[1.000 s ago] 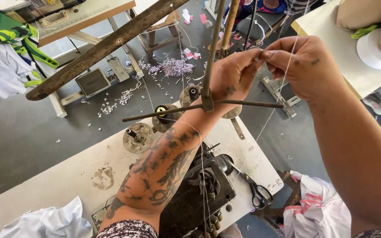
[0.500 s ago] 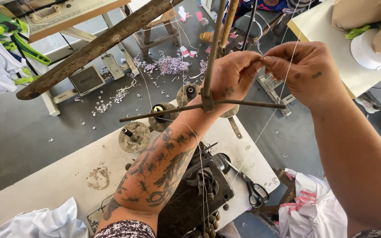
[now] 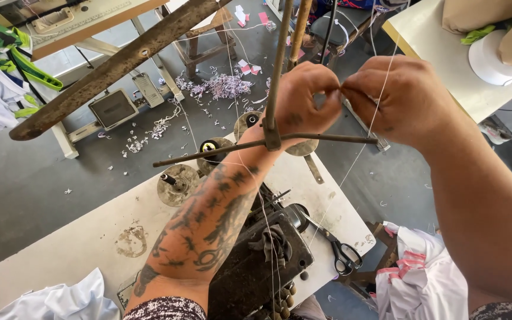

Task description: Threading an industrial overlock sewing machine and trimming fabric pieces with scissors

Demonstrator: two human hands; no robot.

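My left hand [image 3: 303, 98] and my right hand [image 3: 395, 98] meet fingertip to fingertip above a metal thread stand, both pinching a thin white thread [image 3: 370, 118] that runs down past the right hand. The stand's upright rod [image 3: 278, 59] and its horizontal crossbar [image 3: 220, 151] sit just in front of my left hand. Below my tattooed left forearm lies a black sewing machine [image 3: 262, 261] on a white table [image 3: 60, 237]. More threads run down to the machine.
Thread spool bases [image 3: 176, 184] stand at the table's back edge. Black scissors [image 3: 342, 252] lie at the table's right end. White cloth [image 3: 422, 278] hangs lower right, another piece [image 3: 60, 302] lower left. Scraps litter the grey floor [image 3: 214, 86]. A rusty beam [image 3: 114, 65] crosses upper left.
Both hands have stayed raised together at the stand; the fingertips have closed in tighter on the thread, and the view has shifted slightly.
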